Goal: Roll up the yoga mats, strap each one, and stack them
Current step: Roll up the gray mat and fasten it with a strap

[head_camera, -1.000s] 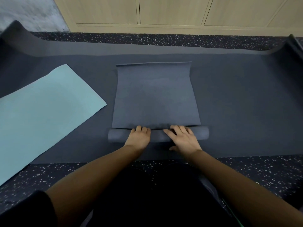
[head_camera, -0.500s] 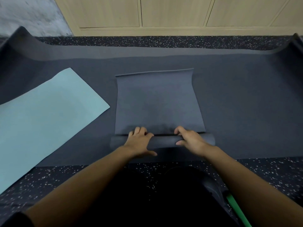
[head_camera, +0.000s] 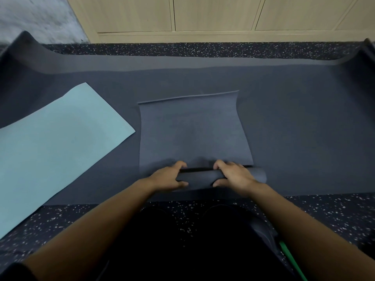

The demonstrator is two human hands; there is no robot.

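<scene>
Both hands — left (head_camera: 166, 178), right (head_camera: 235, 175) — grip rolled end of grey mat (head_camera: 192, 130)

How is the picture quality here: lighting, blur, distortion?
Head view: dim light, so the grey mat hardly stands out from the larger dark mat beneath; the left hand and right hand gripping its roll look slightly soft; wide-angle distortion bows the edges; the frame's bottom is nearly black.

The left hand (head_camera: 166, 178) and right hand (head_camera: 235, 175) are bare, forearms uncovered, with a dark sleeve (head_camera: 12, 271) and dark clothing (head_camera: 192, 250).
</scene>
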